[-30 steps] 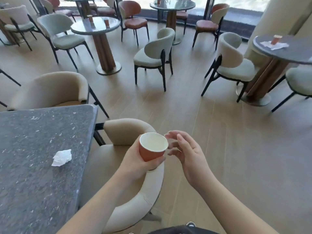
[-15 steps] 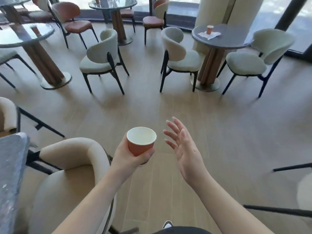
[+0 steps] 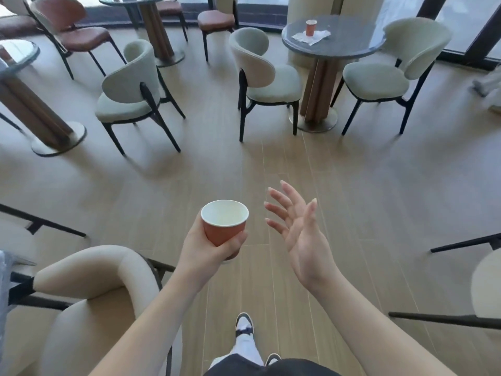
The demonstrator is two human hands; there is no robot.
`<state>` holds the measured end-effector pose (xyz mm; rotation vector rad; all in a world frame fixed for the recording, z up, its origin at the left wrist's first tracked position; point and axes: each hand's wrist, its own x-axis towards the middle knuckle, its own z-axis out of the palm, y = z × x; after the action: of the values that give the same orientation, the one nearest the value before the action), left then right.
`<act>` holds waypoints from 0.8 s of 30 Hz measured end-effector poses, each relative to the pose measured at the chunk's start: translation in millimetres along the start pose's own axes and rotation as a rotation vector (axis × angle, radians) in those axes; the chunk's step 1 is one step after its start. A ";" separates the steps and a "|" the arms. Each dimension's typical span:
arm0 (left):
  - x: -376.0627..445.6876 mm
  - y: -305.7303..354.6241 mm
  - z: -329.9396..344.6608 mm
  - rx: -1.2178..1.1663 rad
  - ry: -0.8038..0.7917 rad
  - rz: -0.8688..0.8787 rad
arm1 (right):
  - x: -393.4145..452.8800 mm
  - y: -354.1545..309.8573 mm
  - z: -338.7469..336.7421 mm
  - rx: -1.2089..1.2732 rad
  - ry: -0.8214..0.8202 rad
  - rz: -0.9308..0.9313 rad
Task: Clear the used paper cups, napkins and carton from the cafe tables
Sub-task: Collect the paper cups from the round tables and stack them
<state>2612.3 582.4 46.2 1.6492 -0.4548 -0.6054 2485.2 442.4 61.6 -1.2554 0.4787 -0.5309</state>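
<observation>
My left hand grips an orange paper cup with a white, empty-looking inside, held upright over the wooden floor. My right hand hovers just right of the cup, palm turned inward, fingers spread, holding nothing. Farther off, another orange paper cup stands on white napkins on a round dark table at the upper right.
A beige armchair stands close at my lower left. Pale green chairs ring the round table and the floor ahead. A second pedestal table is at far left, brown chairs and a glass table behind.
The view has swung right and forward, away from the grey table with the crumpled napkin. My right hand has drawn off the cup's rim and spread its fingers; the left still holds the cup.
</observation>
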 end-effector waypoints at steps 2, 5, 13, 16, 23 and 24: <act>20.7 -3.1 -1.3 0.019 0.003 -0.007 | 18.1 1.5 -0.6 0.008 0.005 0.012; 58.5 -3.9 -5.5 0.018 0.004 -0.002 | 51.0 2.3 -0.7 -0.006 0.026 0.017; 168.0 12.9 -3.0 0.007 -0.104 0.032 | 147.9 -3.4 0.8 -0.052 0.105 0.024; 205.6 18.0 3.3 0.009 -0.145 0.030 | 177.9 -8.8 -5.8 -0.064 0.136 0.007; 281.7 26.5 38.9 0.004 -0.204 0.007 | 240.2 -11.7 -42.7 -0.084 0.185 0.002; 293.2 27.7 46.5 0.006 -0.206 0.002 | 251.4 -12.0 -50.2 -0.085 0.192 0.002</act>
<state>2814.5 363.9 29.6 1.5988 -0.6084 -0.7774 2650.9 246.8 48.6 -1.2905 0.6692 -0.6377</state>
